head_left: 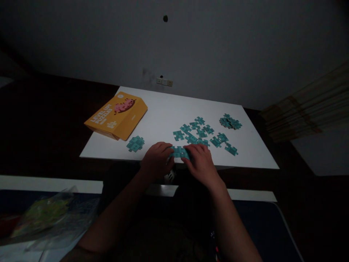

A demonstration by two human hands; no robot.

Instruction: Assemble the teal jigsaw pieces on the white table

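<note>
Puzzle pieces (pixel 179 152), joined in a short teal strip, sit at the counter's (pixel 163 116) near edge. The left hand (pixel 156 160) and right hand (pixel 200 162) press curled fingers on either end. Thin, light cardboard, I judge; it flexes at the seams, so hold it flat by both ends. Loose pieces (pixel 199 131) and an orange box (pixel 117 115) lie beyond.

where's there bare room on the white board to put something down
The widest bare patch on the white board runs along its far edge, between the yellow box and the far-right cluster. A smaller one lies at the near right corner, past the loose teal pieces. The near middle is crowded: both hands, left hand and right hand, press on joined pieces.
</note>
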